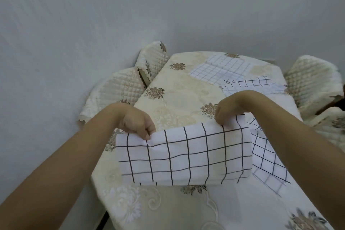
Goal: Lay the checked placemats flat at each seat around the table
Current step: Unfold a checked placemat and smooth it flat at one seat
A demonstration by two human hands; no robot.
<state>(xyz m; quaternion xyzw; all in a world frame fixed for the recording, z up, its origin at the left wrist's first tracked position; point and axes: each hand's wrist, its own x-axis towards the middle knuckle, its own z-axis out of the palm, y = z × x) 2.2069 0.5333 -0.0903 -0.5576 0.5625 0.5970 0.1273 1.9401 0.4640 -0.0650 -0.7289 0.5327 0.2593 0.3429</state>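
Closest to us, the tabletop (pixel 130 209) wears a cream tablecloth (pixel 179 97) printed with brown flowers. Above its near-left part we hold a checked placemat (pixel 183 157), white with a dark grid, by its upper edge. Our left hand (pixel 138 123) pinches that edge near the left corner, fingers curled against the thumb, bunching the cloth into a small fold. Our right hand (pixel 226 111) pinches the same edge near the right corner, fingers curled down over it. The mat hangs a little slack from both hands. Its lower edge reaches down to the tablecloth, though we cannot tell whether it rests there.

Just beside it, toward the right edge of the tabletop, a second placemat (pixel 267 160) lies flat at an angle, partly under our right forearm and partly behind the held mat. Farther along the right edge lies a third placemat (pixel 250 86), its near side hidden by our right wrist. By the far edge a fourth placemat (pixel 218 70), with a finer grid, lies flat, touching or overlapping the third.

A left chair (pixel 115 87) and a far-left chair (pixel 155 56), both in quilted cream covers, stand along the left edge. A right chair (pixel 311 78) with the same cover stands near the far-right corner. A pale wall (pixel 93 15) rises behind.
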